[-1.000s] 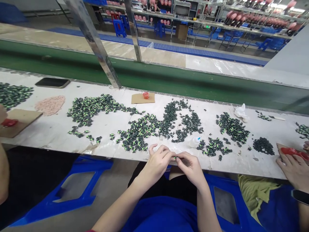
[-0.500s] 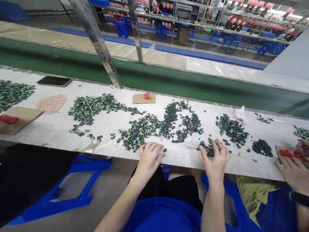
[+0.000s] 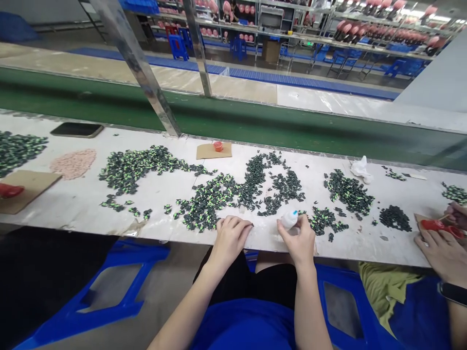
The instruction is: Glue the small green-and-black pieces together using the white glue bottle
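Note:
My left hand (image 3: 231, 236) pinches a small dark piece (image 3: 251, 224) between thumb and fingertips, just above the table's front edge. My right hand (image 3: 299, 239) has its thumb and fingers around a small white squeeze bottle (image 3: 289, 220) with a blue tip. Beyond my left hand spreads a heap of dark pieces with yellow-green marks (image 3: 207, 199). A pile of plain dark pieces (image 3: 255, 175) lies farther back in the middle. Close to the right of my right hand is a smaller cluster of dark and green pieces (image 3: 323, 219).
A cardboard piece (image 3: 204, 151) bears a small red cup (image 3: 218, 146). A metal post (image 3: 166, 114) rises from the table's back edge. A phone (image 3: 77, 129) and pink pieces (image 3: 75, 164) lie left. At right, a co-worker's hand (image 3: 443, 250) rests by red containers; crumpled tissue (image 3: 361, 169) lies behind.
My right hand has moved left from the small dark-green cluster and closed around the white bottle. My left hand now pinches the small dark piece that lay by its fingertips.

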`<state>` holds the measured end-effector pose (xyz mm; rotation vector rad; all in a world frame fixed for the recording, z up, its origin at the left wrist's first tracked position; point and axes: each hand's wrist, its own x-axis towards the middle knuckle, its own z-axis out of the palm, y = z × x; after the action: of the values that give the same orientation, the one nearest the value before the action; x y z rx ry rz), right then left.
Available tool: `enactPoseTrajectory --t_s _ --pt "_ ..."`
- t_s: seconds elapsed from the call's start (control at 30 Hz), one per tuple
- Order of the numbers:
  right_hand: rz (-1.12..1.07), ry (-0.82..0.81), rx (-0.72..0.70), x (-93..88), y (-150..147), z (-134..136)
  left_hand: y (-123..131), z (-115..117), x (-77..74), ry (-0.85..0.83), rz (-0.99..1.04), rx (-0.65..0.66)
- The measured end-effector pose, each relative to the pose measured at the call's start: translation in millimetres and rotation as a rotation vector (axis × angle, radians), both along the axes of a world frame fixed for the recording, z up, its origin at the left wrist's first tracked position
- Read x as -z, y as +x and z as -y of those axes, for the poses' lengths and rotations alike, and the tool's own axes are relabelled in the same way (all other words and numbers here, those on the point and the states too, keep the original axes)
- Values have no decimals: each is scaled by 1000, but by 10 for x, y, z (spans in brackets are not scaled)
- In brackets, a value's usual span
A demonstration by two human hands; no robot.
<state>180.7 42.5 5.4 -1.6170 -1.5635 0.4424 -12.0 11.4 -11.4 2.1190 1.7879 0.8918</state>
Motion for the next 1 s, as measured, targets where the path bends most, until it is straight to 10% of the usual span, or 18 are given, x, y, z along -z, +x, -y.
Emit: enactPoseTrajectory --t_s 0.4,1.0 --pt "-479 -40 -84 58 -80 91 -21 -31 118 93 158 -7" --pt "-309 -73 -76 66 -136 92 -5 -40 125 95 179 -25"
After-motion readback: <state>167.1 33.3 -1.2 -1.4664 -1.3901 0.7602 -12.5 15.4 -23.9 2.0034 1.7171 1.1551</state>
